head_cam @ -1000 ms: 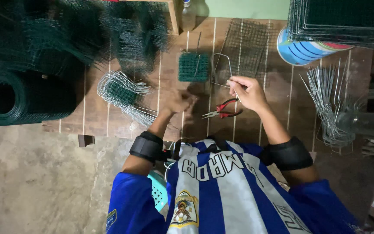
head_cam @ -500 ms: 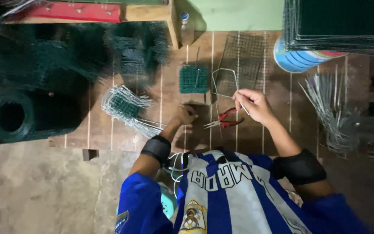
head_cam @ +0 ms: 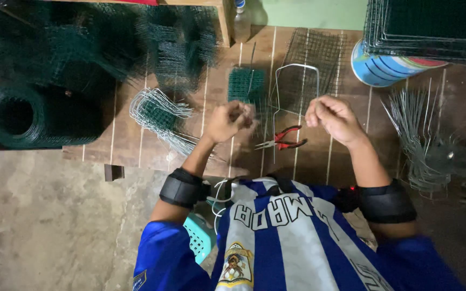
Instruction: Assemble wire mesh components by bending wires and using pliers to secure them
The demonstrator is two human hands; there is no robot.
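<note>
My right hand (head_cam: pixel 333 116) is closed on the right end of a bare wire bent into a tall U (head_cam: pixel 296 67), held just above the wooden plank table (head_cam: pixel 136 145). My left hand (head_cam: pixel 232 119) is a closed fist a little left of the wire's other leg; nothing shows in it. Red-handled pliers (head_cam: pixel 284 141) lie on the planks below and between my hands. A small square of green mesh (head_cam: pixel 246 85) lies just beyond my left hand.
A roll of dark green mesh (head_cam: pixel 33 116) and loose mesh fill the left side. A pile of bent wires (head_cam: pixel 157 116) lies left of my left hand, and a grey mesh panel (head_cam: pixel 311 54) behind the U. At the right are straight wires (head_cam: pixel 422 140), a blue drum (head_cam: pixel 384 67) and stacked panels (head_cam: pixel 432 24).
My right hand has moved right and away from the pliers, still holding the bent wire. My left hand has come up off the planks into a fist.
</note>
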